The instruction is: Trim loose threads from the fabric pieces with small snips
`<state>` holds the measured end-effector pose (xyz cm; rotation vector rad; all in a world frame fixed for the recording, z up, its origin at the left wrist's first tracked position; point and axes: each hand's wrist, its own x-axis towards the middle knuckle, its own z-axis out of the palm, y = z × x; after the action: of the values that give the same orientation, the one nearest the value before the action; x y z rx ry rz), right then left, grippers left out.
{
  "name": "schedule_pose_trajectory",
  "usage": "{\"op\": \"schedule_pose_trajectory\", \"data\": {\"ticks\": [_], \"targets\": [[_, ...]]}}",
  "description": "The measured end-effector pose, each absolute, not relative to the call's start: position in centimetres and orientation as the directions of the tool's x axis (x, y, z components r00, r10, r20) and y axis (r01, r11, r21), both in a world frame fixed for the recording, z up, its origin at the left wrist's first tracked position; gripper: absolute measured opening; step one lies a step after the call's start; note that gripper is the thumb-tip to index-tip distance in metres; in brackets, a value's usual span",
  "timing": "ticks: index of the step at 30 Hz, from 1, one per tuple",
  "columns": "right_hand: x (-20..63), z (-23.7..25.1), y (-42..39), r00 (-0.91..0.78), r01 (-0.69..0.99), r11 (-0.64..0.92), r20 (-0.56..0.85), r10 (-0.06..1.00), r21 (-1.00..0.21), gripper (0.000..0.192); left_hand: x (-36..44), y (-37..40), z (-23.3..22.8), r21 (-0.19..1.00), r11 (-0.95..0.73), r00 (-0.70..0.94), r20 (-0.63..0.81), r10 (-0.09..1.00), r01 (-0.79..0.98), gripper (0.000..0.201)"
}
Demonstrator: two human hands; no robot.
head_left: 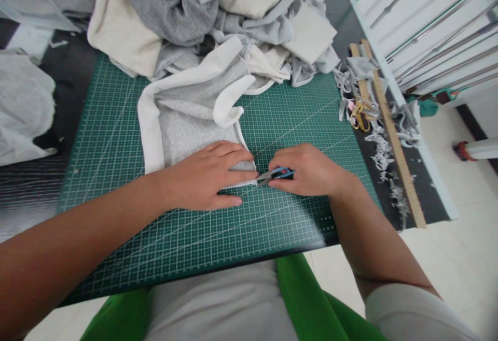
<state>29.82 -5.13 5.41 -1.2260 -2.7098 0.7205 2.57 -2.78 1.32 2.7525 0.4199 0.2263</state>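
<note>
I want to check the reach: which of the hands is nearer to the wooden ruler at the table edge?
Right. The right hand, holding the blue snips, lies on the mat left of the ruler. The left hand presses the grey cloth, farther left.

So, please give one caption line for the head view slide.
Left hand presses grey fabric on green cutting mat; right hand holds blue snips.

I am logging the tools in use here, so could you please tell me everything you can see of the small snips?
The snips are small, with a blue handle and short silvery blades that look like metal. The right hand grips them, hiding most of the handle. They lie low over the green cutting mat, tips pointing left at the corner of the grey cloth under the left hand.
</note>
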Motion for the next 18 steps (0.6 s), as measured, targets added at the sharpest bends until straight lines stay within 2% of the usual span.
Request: {"op": "schedule_pose_trajectory", "data": {"ticks": [18], "targets": [[29.72, 5.05, -4.98, -0.672, 0.696, 0.567, -0.122, 0.730, -0.441, 0.011, 2.57, -2.78, 1.25, 0.353, -0.897, 0.941, 0.103, 0.321, 0.267, 0.056]]}}
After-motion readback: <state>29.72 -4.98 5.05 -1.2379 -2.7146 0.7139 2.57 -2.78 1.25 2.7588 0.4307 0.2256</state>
